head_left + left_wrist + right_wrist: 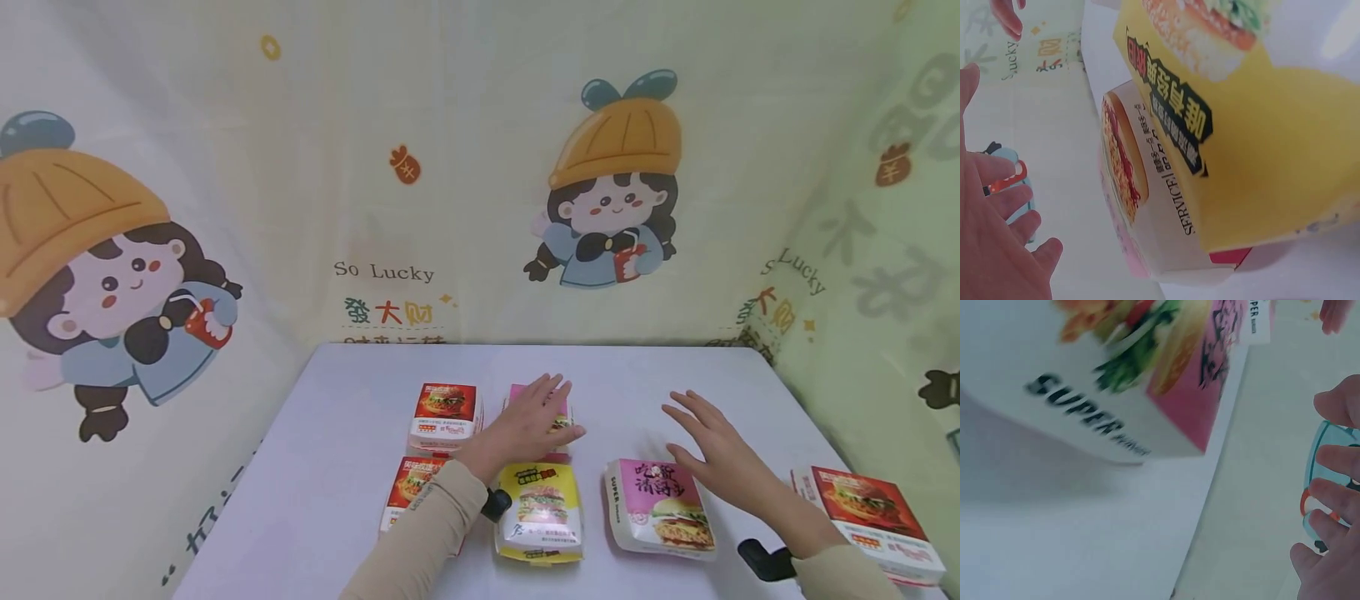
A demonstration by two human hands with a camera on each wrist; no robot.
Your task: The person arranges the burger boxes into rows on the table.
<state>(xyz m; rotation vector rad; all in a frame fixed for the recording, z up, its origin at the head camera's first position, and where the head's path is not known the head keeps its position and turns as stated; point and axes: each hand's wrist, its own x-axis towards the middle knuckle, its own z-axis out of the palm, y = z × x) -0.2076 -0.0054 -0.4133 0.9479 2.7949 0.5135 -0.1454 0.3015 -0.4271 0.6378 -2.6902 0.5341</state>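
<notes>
My left hand (520, 427) is spread above a pink burger box (516, 392) at the back and partly hides it. In the left wrist view a gap separates those fingers from that box's white side (1166, 231). In front of it lies a yellow-and-white burger box (540, 510), which the left wrist view also catches close up. My right hand (723, 458) hovers with loosely stretched fingers over the far right corner of another pink-and-white burger box (660, 508). The right wrist view has this hand (1335, 519) holding nothing, apart from the box (1110, 406) marked SUPER.
Two red-and-white burger boxes stand at the left, one farther back (446, 412) and one nearer (408, 487), partly behind my left sleeve (427, 533). A third red-and-white box (877, 521) lies at the right table edge. A printed cloth (480, 208) hangs behind the white table (322, 467).
</notes>
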